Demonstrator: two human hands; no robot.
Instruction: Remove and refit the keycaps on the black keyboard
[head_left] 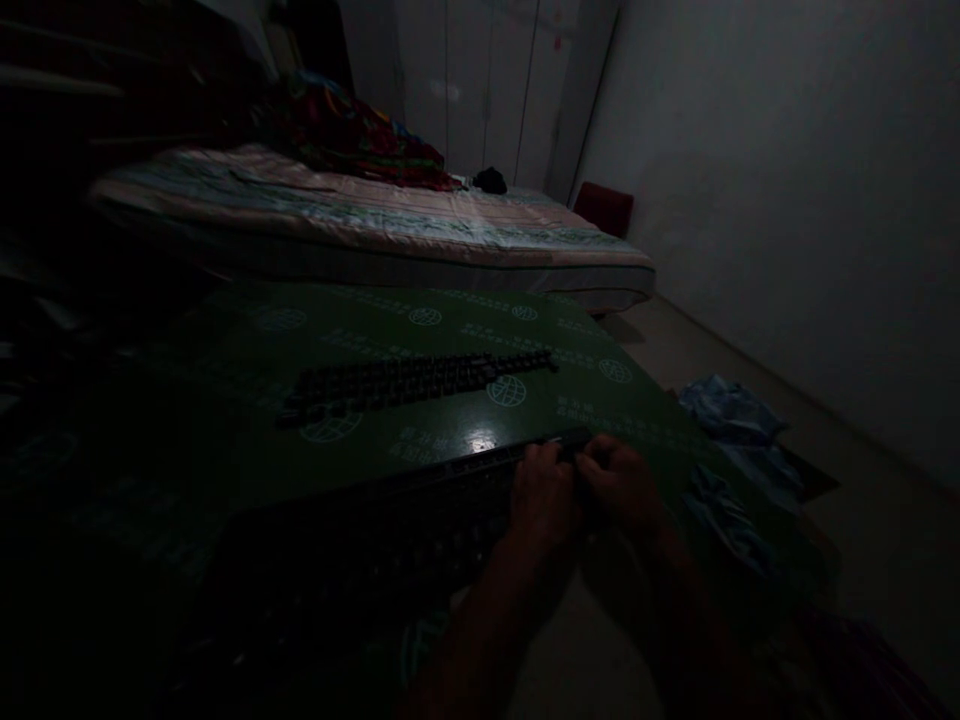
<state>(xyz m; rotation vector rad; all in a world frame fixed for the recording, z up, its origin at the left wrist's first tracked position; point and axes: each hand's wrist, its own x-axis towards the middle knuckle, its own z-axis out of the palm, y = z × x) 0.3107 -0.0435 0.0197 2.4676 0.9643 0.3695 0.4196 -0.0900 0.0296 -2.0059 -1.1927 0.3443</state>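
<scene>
A black keyboard [360,530] lies slantwise on the green tabletop [450,425], its near left part lost in shadow. My left hand [544,490] rests over the keyboard's right end, fingers bent together near the far edge. Beside it, at the far right corner, my right hand [619,480] is closed in a pinch. Any small piece between the fingers is too dark to make out. Beyond the keyboard, loose black keycaps [397,380] are laid out in rows on the table.
A bed [420,225] with a striped cover stands past the table's far edge, a red patterned blanket [360,130] heaped on it. Crumpled cloths [731,410] lie at the right. A pale wall [787,180] rises on the right. The room is very dim.
</scene>
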